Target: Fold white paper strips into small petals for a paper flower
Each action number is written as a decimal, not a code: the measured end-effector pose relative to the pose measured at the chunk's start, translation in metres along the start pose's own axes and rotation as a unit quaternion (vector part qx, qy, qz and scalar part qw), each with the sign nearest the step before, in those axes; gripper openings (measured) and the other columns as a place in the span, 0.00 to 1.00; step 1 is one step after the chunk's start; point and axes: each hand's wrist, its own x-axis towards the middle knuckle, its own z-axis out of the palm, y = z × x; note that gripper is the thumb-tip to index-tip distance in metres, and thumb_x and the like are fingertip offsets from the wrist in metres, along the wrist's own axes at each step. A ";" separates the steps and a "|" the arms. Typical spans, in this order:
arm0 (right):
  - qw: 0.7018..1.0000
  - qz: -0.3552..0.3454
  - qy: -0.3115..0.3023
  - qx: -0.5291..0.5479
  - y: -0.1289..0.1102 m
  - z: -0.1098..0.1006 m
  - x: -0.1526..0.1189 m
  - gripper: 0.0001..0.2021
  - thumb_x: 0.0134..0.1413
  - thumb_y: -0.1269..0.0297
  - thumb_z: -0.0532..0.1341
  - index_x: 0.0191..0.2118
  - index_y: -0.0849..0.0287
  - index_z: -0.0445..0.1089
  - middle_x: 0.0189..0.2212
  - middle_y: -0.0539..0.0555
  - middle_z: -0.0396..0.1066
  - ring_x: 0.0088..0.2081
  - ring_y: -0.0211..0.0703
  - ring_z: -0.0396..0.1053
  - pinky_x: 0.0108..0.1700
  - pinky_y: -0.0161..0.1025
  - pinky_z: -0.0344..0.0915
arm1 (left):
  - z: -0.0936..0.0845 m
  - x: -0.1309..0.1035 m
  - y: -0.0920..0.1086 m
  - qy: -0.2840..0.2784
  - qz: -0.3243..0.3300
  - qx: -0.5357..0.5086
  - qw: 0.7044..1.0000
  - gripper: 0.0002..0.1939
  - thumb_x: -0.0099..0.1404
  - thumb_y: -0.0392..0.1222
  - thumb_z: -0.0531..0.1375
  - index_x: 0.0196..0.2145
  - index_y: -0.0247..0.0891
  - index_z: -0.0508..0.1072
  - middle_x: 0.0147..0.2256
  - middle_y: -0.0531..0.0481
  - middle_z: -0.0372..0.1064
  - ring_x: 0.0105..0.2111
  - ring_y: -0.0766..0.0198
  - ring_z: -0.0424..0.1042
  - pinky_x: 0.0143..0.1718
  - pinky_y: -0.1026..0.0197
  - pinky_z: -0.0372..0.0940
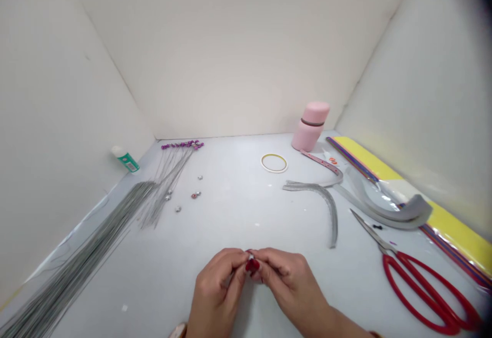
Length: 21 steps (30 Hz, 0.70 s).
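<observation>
My left hand [220,279] and my right hand [289,281] meet low in the middle, just above the white table. Both are closed, with thumbs and forefingers pinching a small, shiny dark red piece [252,265] from either side. A bit of silver shows at its top; the fingertips cover the rest, so its exact kind is unclear. Small silver star-like pieces [178,209] lie beyond my left hand, and one reddish piece [194,196] is among them. A curved bundle of grey strips [326,202] rests beyond my right hand.
Red-handled scissors [418,281] lie at right, near yellow packaged sheets [400,186]. A pink bottle [310,126] stands at back right, beside a tape ring [274,163]. Long grey wires [96,245], purple-tipped stems [182,145] and a glue stick [126,159] are at left. White walls [238,61] enclose the table.
</observation>
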 end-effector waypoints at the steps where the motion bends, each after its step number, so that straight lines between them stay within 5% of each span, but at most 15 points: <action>1: 1.000 0.001 0.007 0.000 0.000 0.000 0.000 0.10 0.56 0.69 0.52 0.32 0.59 0.70 0.23 0.49 0.69 0.25 0.36 0.66 0.29 0.29 0.62 | 0.001 0.001 0.001 -0.001 -0.040 -0.027 0.999 0.08 0.59 0.31 0.55 0.35 0.37 0.72 0.32 0.46 0.73 0.32 0.62 0.73 0.33 0.64 0.68; 4: 1.000 -0.008 0.023 -0.008 0.001 0.001 -0.002 0.10 0.56 0.69 0.52 0.37 0.57 0.71 0.25 0.50 0.71 0.26 0.36 0.67 0.30 0.30 0.63 | 0.002 0.002 0.002 0.034 -0.133 -0.085 0.987 0.06 0.57 0.35 0.58 0.35 0.37 0.72 0.31 0.47 0.73 0.31 0.62 0.73 0.32 0.65 0.69; 11: 0.999 -0.029 0.032 0.009 0.006 0.004 -0.005 0.13 0.56 0.69 0.52 0.45 0.59 0.68 0.30 0.53 0.73 0.29 0.38 0.71 0.33 0.32 0.67 | -0.003 0.003 0.000 0.042 -0.153 -0.119 0.980 0.05 0.57 0.36 0.58 0.30 0.36 0.74 0.30 0.47 0.73 0.31 0.62 0.72 0.34 0.65 0.66; 21: 0.999 0.011 0.015 0.038 0.000 -0.001 -0.004 0.10 0.55 0.68 0.55 0.40 0.54 0.72 0.28 0.50 0.74 0.29 0.37 0.71 0.33 0.30 0.67 | 0.000 0.005 0.007 0.036 -0.254 -0.253 0.933 0.04 0.55 0.39 0.61 0.26 0.37 0.75 0.25 0.52 0.74 0.28 0.65 0.71 0.31 0.69 0.65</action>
